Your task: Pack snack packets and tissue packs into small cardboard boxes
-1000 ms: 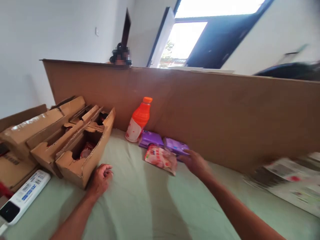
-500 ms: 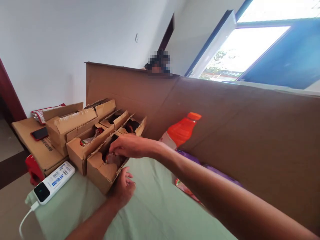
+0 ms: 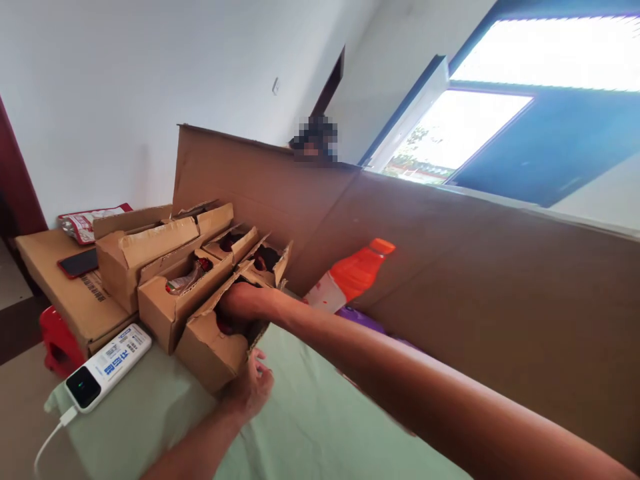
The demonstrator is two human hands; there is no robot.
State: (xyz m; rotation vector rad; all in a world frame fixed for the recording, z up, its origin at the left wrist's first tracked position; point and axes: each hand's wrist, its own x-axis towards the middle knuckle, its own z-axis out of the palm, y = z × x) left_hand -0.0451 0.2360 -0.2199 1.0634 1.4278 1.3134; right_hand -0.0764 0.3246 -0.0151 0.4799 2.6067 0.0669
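Note:
My right hand (image 3: 243, 301) reaches down into the nearest open cardboard box (image 3: 209, 345) on the green cloth; its fingers are hidden inside among dark red packets. My left hand (image 3: 251, 388) rests against that box's near side, fingers spread and slightly curled, holding nothing. An orange bottle (image 3: 353, 277) leans against the tall cardboard wall (image 3: 450, 267) behind my right forearm. A purple packet (image 3: 360, 319) peeks out just below the bottle.
More open cardboard boxes (image 3: 173, 293) with packets stand in a row to the left. A white power bank (image 3: 107, 367) with a cable lies at the table's left corner. A phone (image 3: 77, 263) lies on a flat carton (image 3: 65, 293). A person's head shows behind the wall.
My right hand left the packets by the wall, swung left and has sunk into the nearest box. My left hand moved up against the box's side. The view turned left.

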